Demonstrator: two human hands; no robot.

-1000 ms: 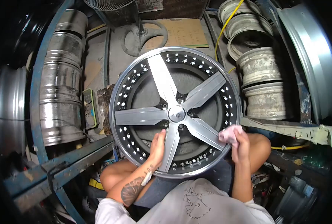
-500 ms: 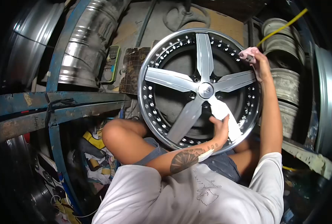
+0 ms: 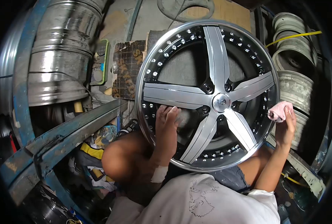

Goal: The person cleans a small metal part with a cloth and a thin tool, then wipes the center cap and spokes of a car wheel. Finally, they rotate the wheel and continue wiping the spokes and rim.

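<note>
A large five-spoke car wheel (image 3: pixel 221 56) with a polished lip and black, studded inner ring leans over my lap, its round centre cap (image 3: pixel 221 102) facing me. My left hand (image 3: pixel 167 121) is at the lower edge of the left spoke, thumb up against it and fingers curled, some hidden behind it. In my right hand (image 3: pixel 286 128) is a bunched pink cloth (image 3: pixel 280 111), pressed at the right outer lip of the wheel. The cloth has dark stains.
Stacked metal rims (image 3: pixel 61 71) stand on the left behind a blue metal frame (image 3: pixel 67 140). More dusty rims (image 3: pixel 294 87) are stacked on the right beside a yellow hose (image 3: pixel 294 38). A steering wheel (image 3: pixel 186 9) lies at the back, near a worn printed board (image 3: pixel 127 71).
My left hand has moved from the lower right spoke to the left spoke. My right hand has carried the cloth down along the right lip. The wheel appears larger and slightly turned.
</note>
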